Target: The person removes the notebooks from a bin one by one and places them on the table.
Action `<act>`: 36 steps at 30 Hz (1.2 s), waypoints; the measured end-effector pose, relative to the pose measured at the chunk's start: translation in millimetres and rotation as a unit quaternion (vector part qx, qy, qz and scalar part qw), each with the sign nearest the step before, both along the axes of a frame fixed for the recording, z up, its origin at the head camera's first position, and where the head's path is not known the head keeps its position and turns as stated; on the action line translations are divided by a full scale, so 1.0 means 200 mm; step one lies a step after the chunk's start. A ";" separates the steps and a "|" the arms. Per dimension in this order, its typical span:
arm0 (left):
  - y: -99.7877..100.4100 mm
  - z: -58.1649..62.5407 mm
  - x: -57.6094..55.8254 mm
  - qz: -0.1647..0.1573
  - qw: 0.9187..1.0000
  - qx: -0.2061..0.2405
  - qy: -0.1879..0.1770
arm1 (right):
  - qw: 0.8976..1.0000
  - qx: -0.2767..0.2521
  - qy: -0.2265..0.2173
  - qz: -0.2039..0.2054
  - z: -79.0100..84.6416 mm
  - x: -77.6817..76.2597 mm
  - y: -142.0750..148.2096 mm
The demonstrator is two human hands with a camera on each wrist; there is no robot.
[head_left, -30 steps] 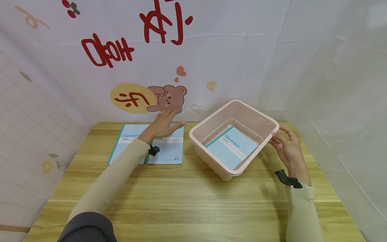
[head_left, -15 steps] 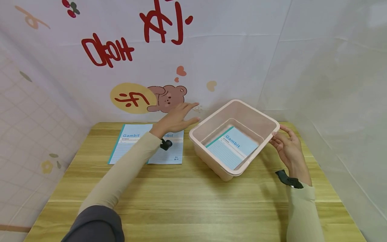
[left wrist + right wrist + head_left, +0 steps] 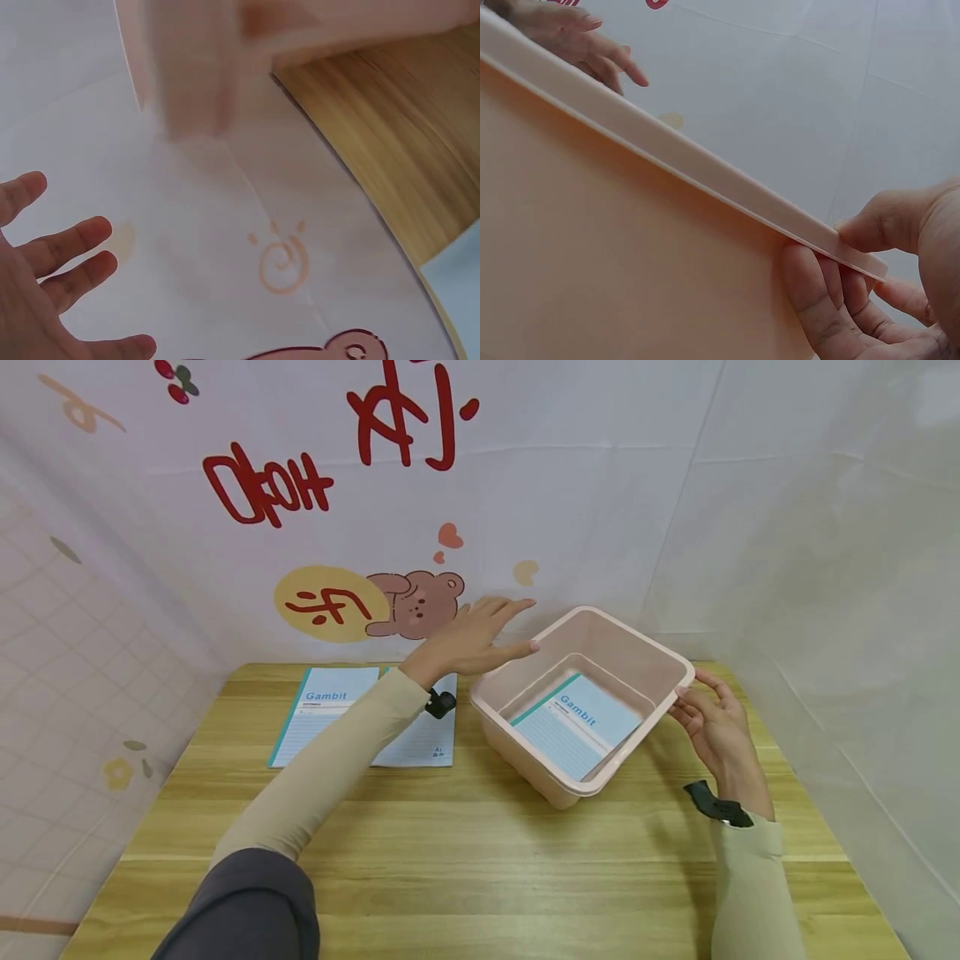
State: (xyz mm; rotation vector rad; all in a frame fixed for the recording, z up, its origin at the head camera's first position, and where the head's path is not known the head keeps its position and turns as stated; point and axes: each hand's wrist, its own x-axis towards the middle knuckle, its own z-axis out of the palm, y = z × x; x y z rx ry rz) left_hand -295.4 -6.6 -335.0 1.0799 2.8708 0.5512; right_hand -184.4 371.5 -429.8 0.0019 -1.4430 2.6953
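A pale pink plastic basin (image 3: pixel 517 747) stands turned at an angle on the table, with a light blue "Gambit" notebook (image 3: pixel 577 727) lying inside it. At its right corner my right hand (image 3: pixel 712 718) grips the rim, thumb above and fingers curled beneath, as the right wrist view also shows. My left hand (image 3: pixel 472 639) is in the air by the basin's upper left side, fingers spread and holding nothing. In the left wrist view its fingers (image 3: pixel 75 247) are apart, with the blurred basin beyond. Two more notebooks (image 3: pixel 412 727) lie side by side at the left, partly covered by my left forearm.
The wooden table (image 3: pixel 480 877) reaches back to a white cloth wall (image 3: pixel 585 485) printed with red characters and a bear. White sheets also hang along the left and right sides. A dark band (image 3: pixel 716 806) circles my right wrist.
My left hand has moved right and slightly up, from above the notebooks at the left to beside the basin. The right hand and the basin stay in place.
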 end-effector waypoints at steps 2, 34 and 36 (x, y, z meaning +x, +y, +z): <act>0.02 0.02 0.01 -0.003 1.000 -0.002 0.000 | 1.000 -0.006 -0.001 0.003 -0.01 0.00 0.00; 0.55 0.02 0.02 -0.024 0.996 -0.077 0.027 | 1.000 -0.014 0.004 0.004 0.00 -0.01 0.00; 0.57 -0.01 0.03 -0.023 0.995 -0.087 0.030 | 1.000 -0.013 0.002 0.005 0.00 -0.01 -0.01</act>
